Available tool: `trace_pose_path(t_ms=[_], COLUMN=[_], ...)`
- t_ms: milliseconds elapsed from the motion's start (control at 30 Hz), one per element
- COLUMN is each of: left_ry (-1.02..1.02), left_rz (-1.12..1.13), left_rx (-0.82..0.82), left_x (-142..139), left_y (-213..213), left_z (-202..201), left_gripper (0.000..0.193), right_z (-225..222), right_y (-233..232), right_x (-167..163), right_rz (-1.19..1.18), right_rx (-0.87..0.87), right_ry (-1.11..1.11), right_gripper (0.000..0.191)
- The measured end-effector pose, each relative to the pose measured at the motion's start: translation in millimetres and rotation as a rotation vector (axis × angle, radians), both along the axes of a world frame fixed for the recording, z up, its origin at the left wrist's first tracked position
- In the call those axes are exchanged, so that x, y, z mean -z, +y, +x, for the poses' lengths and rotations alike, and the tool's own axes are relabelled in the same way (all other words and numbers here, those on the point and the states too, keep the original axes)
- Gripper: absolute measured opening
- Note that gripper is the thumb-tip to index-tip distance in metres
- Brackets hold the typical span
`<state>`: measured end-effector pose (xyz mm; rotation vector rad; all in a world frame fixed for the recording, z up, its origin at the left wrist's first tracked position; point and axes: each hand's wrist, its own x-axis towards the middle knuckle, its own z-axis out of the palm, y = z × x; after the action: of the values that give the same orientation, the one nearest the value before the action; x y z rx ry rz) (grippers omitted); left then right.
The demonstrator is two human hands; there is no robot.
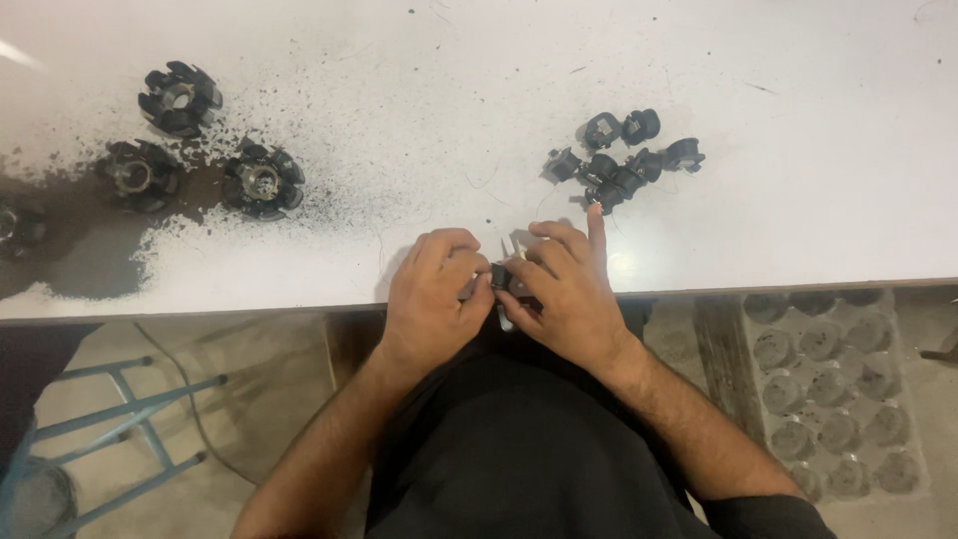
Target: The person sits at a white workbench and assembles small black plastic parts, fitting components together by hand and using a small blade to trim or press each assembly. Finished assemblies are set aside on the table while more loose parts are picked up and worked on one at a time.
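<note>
My left hand and my right hand meet at the near edge of a white table. Between their fingertips they pinch a small black plastic part, mostly hidden by the fingers. My right index finger points out toward a cluster of several small black plastic parts lying just beyond it on the table.
Three large black toothed round parts sit at the far left amid dark powder stains. Below the table edge on the right lies a grey moulded tray with round cups. A blue metal stool frame stands lower left.
</note>
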<state>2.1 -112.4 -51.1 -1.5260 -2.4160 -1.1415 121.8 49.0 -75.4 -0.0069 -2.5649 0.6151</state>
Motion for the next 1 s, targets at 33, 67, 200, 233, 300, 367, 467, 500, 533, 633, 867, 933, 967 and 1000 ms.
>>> trace_pose_path(t_ms=[33, 67, 200, 233, 300, 367, 467, 500, 533, 633, 867, 933, 967, 1000], left_ry=[-0.085, -0.206, -0.546, -0.596, -0.571, -0.538, -0.471, -0.447, -0.422, -0.465, -0.441, -0.429, -0.441, -0.452], left_rz=[-0.027, -0.040, -0.126, -0.156, -0.159, -0.140, -0.052, -0.005, 0.043, 0.050, 0.060, 0.078, 0.077, 0.075], left_rx=[-0.024, -0.049, -0.104, -0.114, -0.121, -0.127, -0.122, -0.113, -0.100, -0.089, -0.060, -0.061, -0.059, -0.057], left_x=[-2, -4, -7, -7, -4, 1, 8, 10, 12, 15, 18, 19, 19, 20], left_y=[1, 1, -1, -2, -1, 0, 2, 2, 2, 1, -1, -3, -3, -3], left_z=[-2, -4, -7, -6, -4, -2, 3, 4, 5, 5, 4, 4, 3, 3], left_gripper=[0.011, 0.009, 0.009, 0.010, 0.010, 0.010, 0.011, 0.011, 0.011, 0.011, 0.010, 0.010, 0.010, 0.010], right_z=[0, 0, -1, -1, 1, 4, 9, 10, 10, 11, 8, 7, 7, 7], right_y=[0, 1, 3, 3, 2, -2, -13, -15, -18, -22, -23, -23, -23, -24], right_x=[-1, -2, -2, -1, 1, 4, 13, 16, 20, 28, 29, 28, 28, 29], right_rz=[-0.002, -0.003, -0.008, -0.013, -0.030, -0.052, -0.170, -0.211, -0.250, -0.257, -0.199, -0.191, -0.188, -0.191], right_rx=[0.006, 0.015, 0.052, 0.058, 0.066, 0.076, 0.052, 0.015, -0.019, -0.050, -0.054, -0.058, -0.061, -0.059], right_ry=[-0.006, -0.012, -0.026, -0.022, 0.033, 0.134, 0.278, 0.279, 0.281, 0.257, 0.233, 0.220, 0.213, 0.218], right_gripper=[0.039, 0.039, 0.038, 0.038, 0.037, 0.036, 0.027, 0.030, 0.032, 0.036, 0.035, 0.035, 0.035, 0.035])
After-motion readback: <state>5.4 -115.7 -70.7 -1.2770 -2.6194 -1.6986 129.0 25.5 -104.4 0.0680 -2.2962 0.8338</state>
